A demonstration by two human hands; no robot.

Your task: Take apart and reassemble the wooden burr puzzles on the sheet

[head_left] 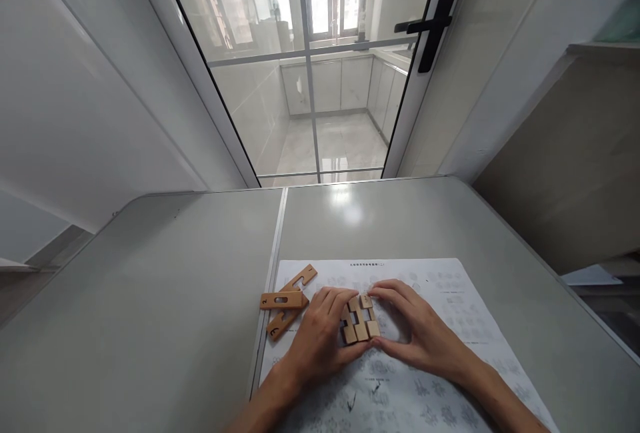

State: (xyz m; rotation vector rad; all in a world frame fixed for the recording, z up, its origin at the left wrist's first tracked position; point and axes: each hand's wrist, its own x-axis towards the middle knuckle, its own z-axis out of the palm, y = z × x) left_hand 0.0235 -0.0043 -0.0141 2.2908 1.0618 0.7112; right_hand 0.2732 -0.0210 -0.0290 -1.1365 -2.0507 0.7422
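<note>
Light wooden blocks with notches stand side by side on a printed paper sheet. My left hand curls around their left side, fingertips at the top and thumb along the near edge. From the right, my right hand pinches the end block between thumb and fingers. Left of my left hand, several darker notched wooden pieces lie crossed in a fan; one marked 2 is on top, and one marked 3 points toward the lower left.
The paper lies on a grey-green table with a metal seam strip running beside the sheet. Beyond the table's far edge is a glass door with a black handle. White walls and frames stand at both sides.
</note>
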